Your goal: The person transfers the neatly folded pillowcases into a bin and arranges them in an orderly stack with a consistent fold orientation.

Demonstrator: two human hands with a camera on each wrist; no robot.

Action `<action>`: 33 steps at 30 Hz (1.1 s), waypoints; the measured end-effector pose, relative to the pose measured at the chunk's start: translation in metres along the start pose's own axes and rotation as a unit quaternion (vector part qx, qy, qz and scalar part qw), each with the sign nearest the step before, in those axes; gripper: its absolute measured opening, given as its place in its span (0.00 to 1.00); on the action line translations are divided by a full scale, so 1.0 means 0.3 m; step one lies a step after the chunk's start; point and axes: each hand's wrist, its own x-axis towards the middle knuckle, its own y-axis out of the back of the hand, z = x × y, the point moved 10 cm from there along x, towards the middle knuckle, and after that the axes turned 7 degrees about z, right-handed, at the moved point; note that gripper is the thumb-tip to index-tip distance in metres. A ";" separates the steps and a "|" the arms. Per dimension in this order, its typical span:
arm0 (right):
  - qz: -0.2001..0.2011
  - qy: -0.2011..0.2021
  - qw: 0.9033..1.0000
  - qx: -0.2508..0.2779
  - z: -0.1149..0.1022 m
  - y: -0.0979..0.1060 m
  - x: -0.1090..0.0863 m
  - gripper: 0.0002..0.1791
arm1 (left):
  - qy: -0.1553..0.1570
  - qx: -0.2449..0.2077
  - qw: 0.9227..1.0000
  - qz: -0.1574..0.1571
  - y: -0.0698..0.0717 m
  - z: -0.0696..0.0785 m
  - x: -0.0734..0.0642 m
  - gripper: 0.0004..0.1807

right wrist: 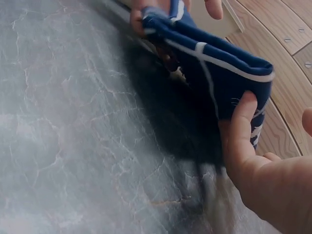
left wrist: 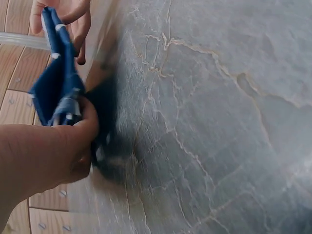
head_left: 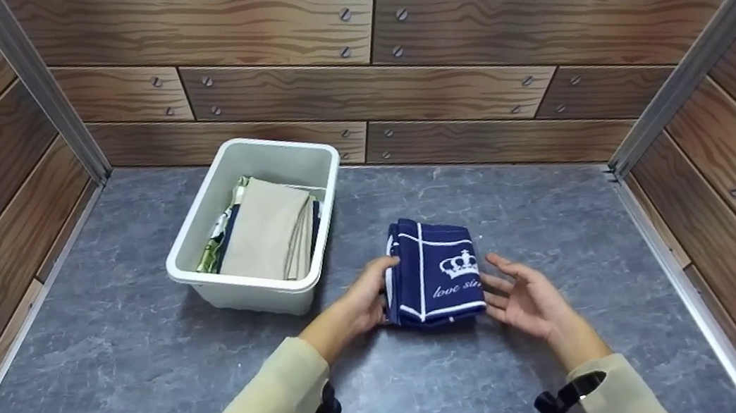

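A folded navy cloth with white lines, a crown print and partly covered lettering is held just off the grey floor. My left hand grips its left edge, thumb on the upper side and fingers beneath. My right hand is at the right edge, its fingers extended against the cloth. In the right wrist view, the fingers of the right hand touch the face of the cloth, while the thumb stays apart from it. The left wrist view shows the cloth from its edge, folded in layers.
Left of the cloth stands a white plastic bin. Inside are a folded beige cloth, a green patterned cloth and something dark blue. Wood-print walls enclose the grey marbled surface at the back and both sides.
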 end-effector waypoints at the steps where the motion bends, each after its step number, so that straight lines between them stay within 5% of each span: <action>1: -0.001 0.000 1.000 -0.006 0.003 -0.001 0.002 0.33 | -0.004 0.000 1.000 -0.001 -0.001 0.003 0.002 0.28; 11: 0.020 0.012 0.999 -0.028 0.015 0.019 0.021 0.35 | -0.048 -0.002 0.999 -0.002 0.003 0.026 0.027 0.37; 21: 0.023 0.009 0.996 -0.083 0.015 0.015 0.052 0.36 | 0.012 -0.016 0.999 -0.041 0.023 0.035 0.059 0.37; 33: 0.008 0.002 0.992 -0.125 0.010 0.001 0.083 0.34 | 0.017 -0.011 0.996 -0.086 0.003 0.050 0.069 0.38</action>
